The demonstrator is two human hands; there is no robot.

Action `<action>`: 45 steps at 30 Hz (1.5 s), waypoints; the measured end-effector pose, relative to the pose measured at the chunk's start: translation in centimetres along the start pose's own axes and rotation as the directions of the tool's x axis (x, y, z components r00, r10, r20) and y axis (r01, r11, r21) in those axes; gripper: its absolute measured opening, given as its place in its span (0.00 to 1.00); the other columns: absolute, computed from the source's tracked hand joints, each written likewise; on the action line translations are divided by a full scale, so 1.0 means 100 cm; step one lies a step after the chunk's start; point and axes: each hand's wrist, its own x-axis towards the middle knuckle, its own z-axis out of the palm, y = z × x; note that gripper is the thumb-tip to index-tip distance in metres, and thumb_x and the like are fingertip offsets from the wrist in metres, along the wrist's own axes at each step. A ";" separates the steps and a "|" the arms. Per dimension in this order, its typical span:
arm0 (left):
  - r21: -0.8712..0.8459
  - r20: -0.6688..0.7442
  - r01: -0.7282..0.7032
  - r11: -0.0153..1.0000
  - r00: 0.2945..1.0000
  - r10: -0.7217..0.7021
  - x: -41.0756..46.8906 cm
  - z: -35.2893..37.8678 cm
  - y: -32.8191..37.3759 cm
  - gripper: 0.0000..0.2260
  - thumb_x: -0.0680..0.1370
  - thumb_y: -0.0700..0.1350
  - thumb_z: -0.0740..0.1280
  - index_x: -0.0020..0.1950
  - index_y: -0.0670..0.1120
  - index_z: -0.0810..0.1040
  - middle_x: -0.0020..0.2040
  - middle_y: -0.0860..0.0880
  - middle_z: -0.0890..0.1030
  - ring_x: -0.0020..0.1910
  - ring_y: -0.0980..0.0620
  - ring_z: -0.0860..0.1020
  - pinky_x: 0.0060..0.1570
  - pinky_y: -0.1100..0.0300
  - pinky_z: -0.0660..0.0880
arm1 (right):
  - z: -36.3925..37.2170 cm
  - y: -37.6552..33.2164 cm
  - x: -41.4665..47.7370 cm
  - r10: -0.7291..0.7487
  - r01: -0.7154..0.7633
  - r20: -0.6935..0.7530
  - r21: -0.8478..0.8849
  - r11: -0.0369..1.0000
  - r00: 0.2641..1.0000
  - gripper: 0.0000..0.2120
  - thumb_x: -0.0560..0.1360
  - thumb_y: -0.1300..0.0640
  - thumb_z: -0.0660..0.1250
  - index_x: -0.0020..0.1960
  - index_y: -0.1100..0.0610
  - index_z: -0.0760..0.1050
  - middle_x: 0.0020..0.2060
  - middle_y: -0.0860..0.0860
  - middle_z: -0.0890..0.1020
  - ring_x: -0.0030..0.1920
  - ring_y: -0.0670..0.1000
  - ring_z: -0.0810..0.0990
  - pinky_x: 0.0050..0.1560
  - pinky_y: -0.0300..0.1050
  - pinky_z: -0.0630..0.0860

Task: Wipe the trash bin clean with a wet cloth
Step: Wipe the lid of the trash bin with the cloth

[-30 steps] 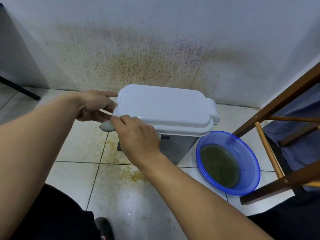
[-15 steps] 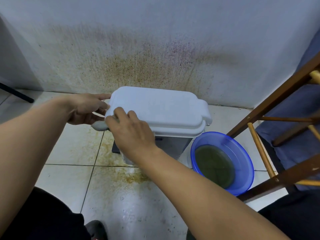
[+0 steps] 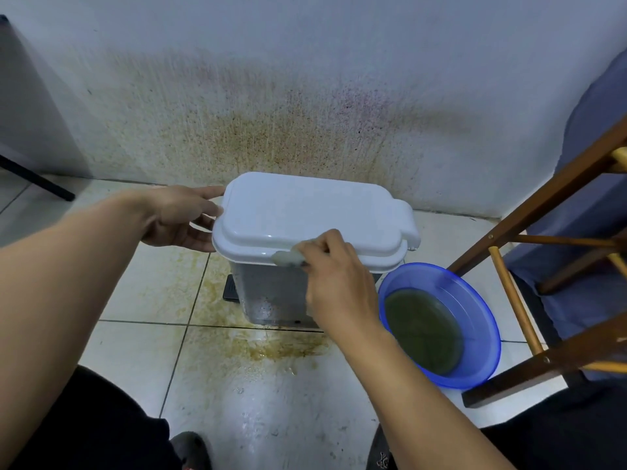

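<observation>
Trash bin (image 3: 305, 218) upright, long axis left-right; cloth (image 3: 288, 257) on front rim

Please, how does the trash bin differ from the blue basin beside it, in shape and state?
The trash bin is a tall grey box with a white lid, shut; the blue basin is low, round and open. The basin holds murky greenish water; the bin's inside is hidden. The left hand and the right hand, holding a cloth, are at the bin; nothing touches the basin. Both stand on the floor.
</observation>
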 end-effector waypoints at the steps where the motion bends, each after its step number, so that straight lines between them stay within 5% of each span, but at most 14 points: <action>1: -0.001 0.005 0.000 1.000 1.000 0.000 0.000 -0.001 0.000 0.25 0.85 0.38 0.61 0.78 0.60 0.69 0.58 0.39 0.82 0.49 0.43 0.82 0.54 0.45 0.83 | -0.003 0.007 -0.003 0.028 -0.028 -0.010 0.018 0.999 1.000 0.17 0.74 0.66 0.67 0.59 0.51 0.78 0.50 0.49 0.70 0.47 0.55 0.73 0.31 0.49 0.72; 8: -0.022 0.006 0.012 1.000 1.000 -0.012 0.003 -0.002 0.000 0.24 0.85 0.37 0.62 0.76 0.60 0.72 0.58 0.41 0.82 0.52 0.43 0.80 0.59 0.43 0.80 | -0.030 0.046 -0.012 0.257 -0.253 -0.029 0.085 0.964 0.966 0.10 0.80 0.58 0.65 0.59 0.48 0.80 0.51 0.46 0.71 0.44 0.52 0.73 0.41 0.51 0.77; 16: -0.010 -0.009 0.013 1.000 1.000 -0.013 -0.001 0.001 0.000 0.24 0.85 0.37 0.61 0.77 0.59 0.71 0.57 0.41 0.82 0.51 0.43 0.80 0.61 0.43 0.80 | -0.049 0.076 -0.018 0.497 -0.480 -0.038 0.201 0.854 0.867 0.11 0.79 0.57 0.67 0.60 0.50 0.80 0.51 0.49 0.71 0.50 0.51 0.71 0.49 0.41 0.66; 22: -0.026 -0.044 0.011 1.000 0.999 -0.013 -0.001 0.001 -0.002 0.24 0.85 0.38 0.62 0.79 0.57 0.69 0.59 0.40 0.84 0.49 0.43 0.83 0.51 0.46 0.84 | -0.055 0.100 -0.029 0.675 -0.610 -0.212 0.303 0.732 0.706 0.11 0.80 0.58 0.68 0.62 0.52 0.77 0.57 0.52 0.77 0.54 0.52 0.75 0.53 0.49 0.73; 25: -0.024 -0.038 0.011 1.000 0.999 -0.012 -0.005 0.003 0.000 0.20 0.86 0.38 0.62 0.74 0.57 0.73 0.56 0.41 0.84 0.48 0.44 0.84 0.48 0.47 0.85 | -0.045 0.093 -0.032 0.611 -0.561 -0.196 0.260 0.786 0.767 0.13 0.79 0.59 0.68 0.63 0.54 0.78 0.57 0.53 0.79 0.56 0.56 0.77 0.54 0.50 0.73; 29: 0.011 -0.029 0.001 1.000 1.000 0.000 -0.010 0.004 0.001 0.16 0.86 0.37 0.61 0.59 0.60 0.78 0.51 0.43 0.85 0.46 0.45 0.83 0.54 0.45 0.84 | -0.026 0.066 -0.043 0.572 -0.510 -0.254 0.272 0.816 0.780 0.13 0.79 0.58 0.69 0.62 0.58 0.79 0.53 0.55 0.78 0.51 0.55 0.76 0.48 0.39 0.63; 33: -0.002 -0.022 0.004 1.000 1.000 -0.004 -0.008 0.002 0.001 0.16 0.86 0.38 0.61 0.63 0.59 0.77 0.52 0.42 0.85 0.47 0.45 0.84 0.55 0.45 0.83 | -0.010 0.039 -0.048 0.493 -0.427 -0.288 0.262 0.865 0.821 0.16 0.77 0.55 0.71 0.64 0.57 0.79 0.52 0.54 0.78 0.47 0.56 0.78 0.45 0.39 0.64; 37: -0.009 -0.007 0.003 1.000 1.000 -0.003 -0.006 0.000 0.000 0.17 0.86 0.38 0.61 0.67 0.59 0.75 0.55 0.41 0.84 0.49 0.44 0.83 0.56 0.43 0.83 | -0.001 0.000 -0.037 0.285 -0.264 -0.156 0.140 0.954 0.946 0.15 0.78 0.56 0.68 0.65 0.48 0.77 0.50 0.51 0.72 0.39 0.61 0.78 0.35 0.52 0.77; 41: -0.008 -0.003 0.000 1.000 1.000 0.000 -0.006 -0.001 0.000 0.18 0.86 0.39 0.61 0.70 0.59 0.74 0.58 0.40 0.84 0.50 0.43 0.83 0.57 0.42 0.82 | -0.007 -0.050 -0.008 0.166 -0.171 0.146 0.022 0.985 0.975 0.18 0.80 0.58 0.60 0.67 0.43 0.68 0.53 0.49 0.63 0.40 0.56 0.69 0.42 0.51 0.72; 45: 0.010 0.019 -0.008 1.000 1.000 0.008 -0.004 -0.001 -0.002 0.21 0.86 0.39 0.62 0.76 0.59 0.72 0.65 0.36 0.82 0.51 0.40 0.84 0.60 0.40 0.81 | -0.005 -0.084 0.016 -0.032 0.038 0.237 -0.021 0.999 0.971 0.18 0.79 0.62 0.60 0.67 0.49 0.69 0.59 0.56 0.63 0.30 0.55 0.62 0.29 0.48 0.58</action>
